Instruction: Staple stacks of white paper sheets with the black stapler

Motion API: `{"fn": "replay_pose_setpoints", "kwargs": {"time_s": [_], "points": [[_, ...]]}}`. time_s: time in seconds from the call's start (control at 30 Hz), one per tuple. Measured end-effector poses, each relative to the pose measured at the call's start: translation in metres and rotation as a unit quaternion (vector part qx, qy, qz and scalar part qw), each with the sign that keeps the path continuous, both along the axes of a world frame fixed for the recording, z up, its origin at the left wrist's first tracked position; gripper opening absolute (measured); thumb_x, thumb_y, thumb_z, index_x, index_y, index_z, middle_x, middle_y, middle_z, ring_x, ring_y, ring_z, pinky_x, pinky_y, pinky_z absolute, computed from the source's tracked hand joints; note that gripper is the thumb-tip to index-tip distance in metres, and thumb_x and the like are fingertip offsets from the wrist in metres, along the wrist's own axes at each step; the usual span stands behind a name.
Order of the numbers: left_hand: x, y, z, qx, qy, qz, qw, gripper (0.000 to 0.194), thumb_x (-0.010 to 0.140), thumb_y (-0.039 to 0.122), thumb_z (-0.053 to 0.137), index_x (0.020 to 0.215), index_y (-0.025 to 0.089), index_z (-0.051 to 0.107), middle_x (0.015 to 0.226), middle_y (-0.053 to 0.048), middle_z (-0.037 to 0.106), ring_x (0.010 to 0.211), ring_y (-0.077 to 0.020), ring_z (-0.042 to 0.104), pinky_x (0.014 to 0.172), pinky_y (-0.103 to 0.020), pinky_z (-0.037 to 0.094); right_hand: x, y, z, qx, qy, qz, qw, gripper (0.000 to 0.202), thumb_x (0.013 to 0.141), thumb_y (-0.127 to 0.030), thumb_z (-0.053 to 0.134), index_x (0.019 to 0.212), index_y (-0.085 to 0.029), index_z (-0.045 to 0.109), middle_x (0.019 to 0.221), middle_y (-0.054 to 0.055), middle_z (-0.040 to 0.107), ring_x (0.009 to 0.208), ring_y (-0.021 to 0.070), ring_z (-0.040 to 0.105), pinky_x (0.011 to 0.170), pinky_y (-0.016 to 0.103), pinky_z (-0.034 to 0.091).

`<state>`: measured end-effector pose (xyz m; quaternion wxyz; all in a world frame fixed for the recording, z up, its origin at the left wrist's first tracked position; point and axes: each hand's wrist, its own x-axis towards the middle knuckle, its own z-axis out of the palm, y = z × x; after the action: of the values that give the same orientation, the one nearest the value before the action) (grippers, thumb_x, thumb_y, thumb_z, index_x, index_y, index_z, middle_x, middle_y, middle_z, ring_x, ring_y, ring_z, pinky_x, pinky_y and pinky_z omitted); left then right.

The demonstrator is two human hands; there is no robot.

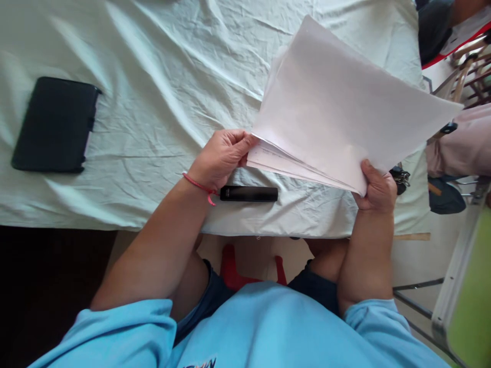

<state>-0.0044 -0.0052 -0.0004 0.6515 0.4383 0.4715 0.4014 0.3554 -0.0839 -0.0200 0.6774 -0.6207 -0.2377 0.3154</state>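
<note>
A stack of large white paper sheets (pixel 337 102) is held above the cloth-covered table, its sheets slightly fanned at the near edge. My left hand (pixel 226 156) pinches the stack's left corner between thumb and fingers. At the near right corner, my right hand (pixel 378 189) grips the sheets, thumb on top and fingers underneath. Just below my left hand, a slim black object (pixel 249 193) lies on the cloth. Faint print shows on a lower sheet near my left hand.
A black flat case (pixel 57 124) lies at the left on the pale green tablecloth (pixel 153 102). Dark keys or clips (pixel 401 179) sit beside my right hand. Beyond the table's right edge are metal frames and a green surface (pixel 470 291).
</note>
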Motion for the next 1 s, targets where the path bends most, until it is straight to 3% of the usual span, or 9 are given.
{"fn": "replay_pose_setpoints", "kwargs": {"time_s": [0.23,0.33,0.43,0.8,1.0], "points": [[0.005,0.003,-0.002,-0.029,-0.09,0.064,0.993,0.053,0.115,0.061,0.087,0.083,0.021,0.075,0.079,-0.002,0.066,0.065,-0.0109,0.057,0.052,-0.023,0.033,-0.003,-0.001,0.001,0.0,-0.01,0.021,1.0,0.044,0.075,-0.038,0.112,0.107,-0.025,0.086,0.116,0.002,0.092,0.116,0.0231,0.09,0.119,0.043,0.077],[0.004,0.003,-0.005,0.011,-0.049,0.072,0.996,0.041,0.105,0.042,0.101,0.081,0.02,0.076,0.072,0.002,0.064,0.062,-0.0094,0.052,0.053,-0.023,0.035,-0.003,-0.001,0.0,-0.008,-0.011,0.021,1.0,0.04,0.075,-0.038,0.111,0.104,-0.028,0.085,0.115,0.002,0.092,0.118,0.0265,0.091,0.119,0.047,0.078],[0.003,0.004,-0.009,0.049,0.0,0.082,0.995,0.04,0.092,0.023,0.107,0.073,0.021,0.071,0.063,0.006,0.057,0.057,-0.0089,0.042,0.054,-0.024,0.036,-0.002,0.0,-0.001,-0.009,-0.018,0.018,1.0,0.039,0.072,-0.035,0.111,0.1,-0.031,0.084,0.113,0.003,0.092,0.123,0.0325,0.091,0.113,0.049,0.081],[0.004,0.003,-0.011,0.037,0.025,0.089,0.995,0.058,0.106,0.044,0.097,0.066,0.026,0.059,0.061,0.005,0.051,0.053,-0.0107,0.042,0.051,-0.028,0.04,-0.006,-0.001,0.0,-0.005,-0.024,0.015,1.0,0.043,0.074,-0.038,0.112,0.107,-0.027,0.087,0.117,0.005,0.093,0.133,0.0328,0.091,0.121,0.051,0.078],[0.003,0.003,-0.006,0.038,0.033,0.071,0.996,0.066,0.102,0.054,0.101,0.065,0.026,0.054,0.057,0.005,0.045,0.053,-0.0122,0.044,0.05,-0.027,0.04,-0.006,0.0,-0.001,0.003,-0.018,0.006,1.0,0.042,0.071,-0.038,0.114,0.104,-0.03,0.088,0.114,-0.001,0.094,0.119,0.0266,0.092,0.117,0.047,0.08]]}}
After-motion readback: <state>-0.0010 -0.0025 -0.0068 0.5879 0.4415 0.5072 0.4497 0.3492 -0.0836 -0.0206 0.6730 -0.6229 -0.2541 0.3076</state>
